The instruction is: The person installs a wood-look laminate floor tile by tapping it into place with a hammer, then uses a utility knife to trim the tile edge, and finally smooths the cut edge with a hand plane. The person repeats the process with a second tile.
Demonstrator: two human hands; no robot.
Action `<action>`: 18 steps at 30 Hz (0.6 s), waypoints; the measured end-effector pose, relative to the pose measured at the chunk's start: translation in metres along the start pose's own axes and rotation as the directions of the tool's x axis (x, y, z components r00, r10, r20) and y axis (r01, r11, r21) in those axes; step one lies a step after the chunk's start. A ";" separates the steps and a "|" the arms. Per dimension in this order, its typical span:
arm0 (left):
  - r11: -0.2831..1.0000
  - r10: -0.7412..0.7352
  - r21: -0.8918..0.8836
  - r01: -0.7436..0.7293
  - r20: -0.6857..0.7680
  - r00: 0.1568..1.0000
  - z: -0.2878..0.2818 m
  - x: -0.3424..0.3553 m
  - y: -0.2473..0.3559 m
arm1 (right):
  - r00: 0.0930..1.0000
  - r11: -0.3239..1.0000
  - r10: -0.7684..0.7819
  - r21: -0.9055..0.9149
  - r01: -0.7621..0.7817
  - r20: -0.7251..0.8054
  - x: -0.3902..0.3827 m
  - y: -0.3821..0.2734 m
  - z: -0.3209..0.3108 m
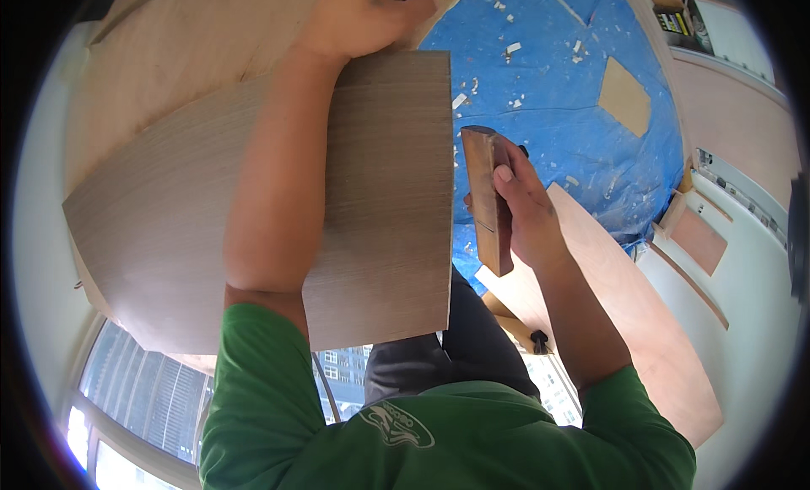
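Note:
A grey-brown wood-grain panel (388, 195) with a curved side spans the middle and left, its straight right edge running toward me. My left forearm lies over it, and my left hand (371, 13) is at the top, beyond the panel's far edge, fingers curled at the pale board (169, 35); what they hold, if anything, is hidden. My right hand (527, 203) grips a wooden hand plane (485, 195), held upright just right of the panel's edge, with the thumb on its side.
Blue sheeting (540, 102) with scattered white scraps and a tan offcut (624, 98) covers the area at upper right. A pale curved board (641, 355) leans at lower right. Shelves (679, 22) and white wall units (734, 254) line the right side. Windows (135, 397) show at lower left.

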State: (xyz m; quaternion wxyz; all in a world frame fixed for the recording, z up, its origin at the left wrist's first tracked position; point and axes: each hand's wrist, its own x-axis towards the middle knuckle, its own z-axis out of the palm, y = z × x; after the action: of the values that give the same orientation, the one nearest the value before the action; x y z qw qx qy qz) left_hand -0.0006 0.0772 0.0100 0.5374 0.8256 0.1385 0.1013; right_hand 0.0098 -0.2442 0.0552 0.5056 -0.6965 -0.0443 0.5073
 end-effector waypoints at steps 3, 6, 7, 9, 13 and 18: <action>0.991 0.089 -0.099 -0.089 -0.005 0.996 0.001 0.002 0.005 | 0.999 1.000 -0.023 -0.018 0.024 0.046 0.001 0.007 -0.002; 0.979 0.180 -0.094 -0.179 0.000 0.984 0.007 0.005 0.007 | 0.997 0.996 -0.060 -0.067 0.063 0.048 -0.010 0.021 -0.001; 0.979 0.194 -0.064 -0.192 0.031 0.981 0.008 0.006 0.008 | 0.998 0.998 -0.041 -0.041 0.043 0.057 -0.016 0.025 -0.001; 0.985 0.102 -0.145 -0.096 0.035 0.994 0.010 0.004 0.008 | 0.997 0.998 -0.053 -0.013 0.054 0.060 -0.027 0.033 -0.002; 0.987 0.002 -0.159 0.013 0.094 0.996 0.010 0.006 0.009 | 0.997 0.998 -0.069 0.005 0.069 0.031 -0.041 0.041 -0.008; 0.988 -0.075 -0.121 0.092 0.142 0.987 0.013 0.009 0.003 | 0.988 0.988 0.145 0.043 -0.147 0.044 -0.061 0.047 -0.022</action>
State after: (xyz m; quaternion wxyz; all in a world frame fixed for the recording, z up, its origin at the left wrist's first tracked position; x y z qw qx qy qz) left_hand 0.0129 0.0677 0.0077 0.6011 0.7881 0.1292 0.0306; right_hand -0.0243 -0.3167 0.0601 0.4819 -0.6757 0.0081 0.5578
